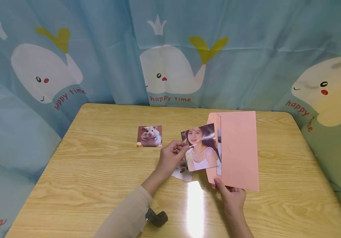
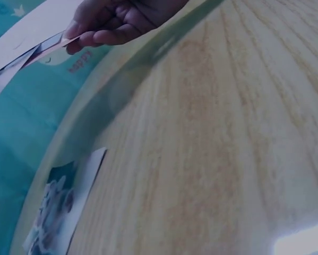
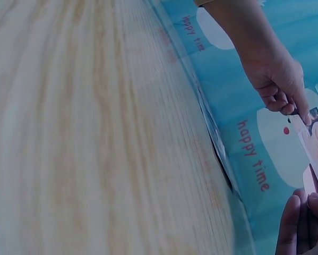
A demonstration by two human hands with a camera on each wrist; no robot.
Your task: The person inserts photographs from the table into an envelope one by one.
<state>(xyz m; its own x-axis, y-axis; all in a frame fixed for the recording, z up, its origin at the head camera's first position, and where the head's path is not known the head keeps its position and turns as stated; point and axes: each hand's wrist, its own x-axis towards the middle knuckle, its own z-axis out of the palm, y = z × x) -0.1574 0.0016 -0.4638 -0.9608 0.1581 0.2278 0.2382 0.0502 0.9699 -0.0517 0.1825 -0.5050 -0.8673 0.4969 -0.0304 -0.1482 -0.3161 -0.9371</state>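
My left hand (image 1: 171, 157) pinches the left edge of a photo print (image 1: 204, 157) of a person in a white top. The print is tilted, and its right edge meets the mouth of a pink envelope (image 1: 239, 152). With thumb on top, my right hand (image 1: 233, 198) grips the envelope by its lower edge; the flap is open to the left. Part of another print (image 1: 219, 170) shows in the opening behind the held one. In the right wrist view, the left hand (image 3: 278, 74) holds the print above the right hand (image 3: 307, 223).
A hamster photo (image 1: 150, 136) lies on the wooden table (image 1: 99, 165). Another animal photo (image 1: 183, 172) lies partly hidden under the left hand and held print. A dark wrist device (image 1: 157, 218) sits by the left sleeve. Behind the table hangs a blue whale-print curtain (image 1: 105, 49).
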